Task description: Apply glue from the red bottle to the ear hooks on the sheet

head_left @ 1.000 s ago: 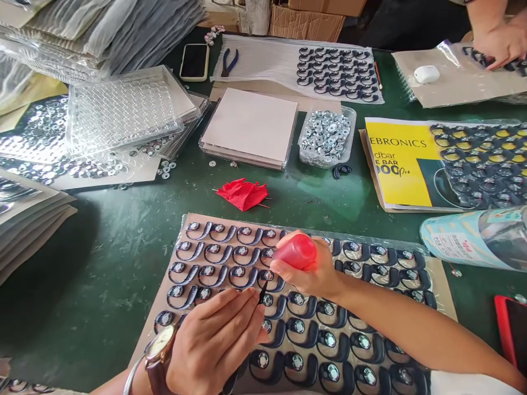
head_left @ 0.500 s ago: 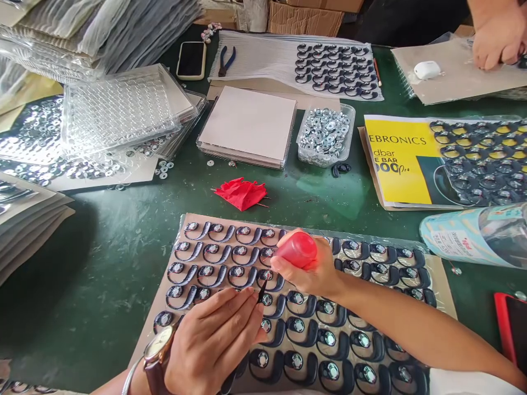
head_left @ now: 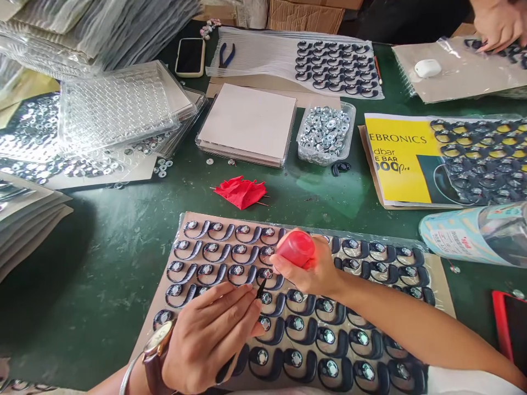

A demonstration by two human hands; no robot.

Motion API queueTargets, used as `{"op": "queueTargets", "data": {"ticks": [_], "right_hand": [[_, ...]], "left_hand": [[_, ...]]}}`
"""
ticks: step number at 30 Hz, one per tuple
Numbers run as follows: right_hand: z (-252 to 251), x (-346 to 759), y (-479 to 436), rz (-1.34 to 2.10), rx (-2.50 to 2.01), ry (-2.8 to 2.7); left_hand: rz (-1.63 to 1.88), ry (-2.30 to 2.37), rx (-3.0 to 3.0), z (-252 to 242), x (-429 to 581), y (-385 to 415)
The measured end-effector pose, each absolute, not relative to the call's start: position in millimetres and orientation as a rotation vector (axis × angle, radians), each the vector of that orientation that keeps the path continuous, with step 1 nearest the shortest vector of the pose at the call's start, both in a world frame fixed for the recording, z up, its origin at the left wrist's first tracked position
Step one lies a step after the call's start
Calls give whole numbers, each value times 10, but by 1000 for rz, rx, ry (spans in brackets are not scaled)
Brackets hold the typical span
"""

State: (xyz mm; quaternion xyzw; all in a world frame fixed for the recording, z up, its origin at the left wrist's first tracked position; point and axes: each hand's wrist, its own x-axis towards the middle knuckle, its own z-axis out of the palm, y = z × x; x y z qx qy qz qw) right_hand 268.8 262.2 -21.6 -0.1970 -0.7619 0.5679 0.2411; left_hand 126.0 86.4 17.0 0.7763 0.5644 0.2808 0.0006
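My right hand (head_left: 313, 271) is wrapped round a small red squeeze bottle (head_left: 295, 248), tilted down-left toward the rows of black ear-hook parts (head_left: 230, 258) with small round speakers. These lie on a brown cardboard sheet (head_left: 442, 285) under clear film. My left hand (head_left: 209, 334), with a brown-strapped wristwatch (head_left: 156, 345), pinches a thin black pointed tool (head_left: 261, 289) whose tip meets the parts just below the bottle. Both hands hover over the middle of the sheet, a few centimetres apart.
A red crumpled cloth (head_left: 241, 192) lies on the green table. Behind it are a square board stack (head_left: 247, 123), a tub of metal washers (head_left: 326, 134), clear blister trays (head_left: 119, 107), a phone (head_left: 190, 56), pliers (head_left: 226, 54). Another person's hand (head_left: 496, 24) works far right.
Both hands stay almost where they were over the sheet. The other person's hand at the far right has shifted over its own sheet.
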Motion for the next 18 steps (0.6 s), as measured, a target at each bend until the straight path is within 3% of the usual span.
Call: {"op": "queueTargets", "data": {"ticks": [18], "right_hand": [[-237, 2684, 2605, 1508, -384, -2166]], "left_hand": [[1168, 1800, 1845, 175, 1078, 1044]]}}
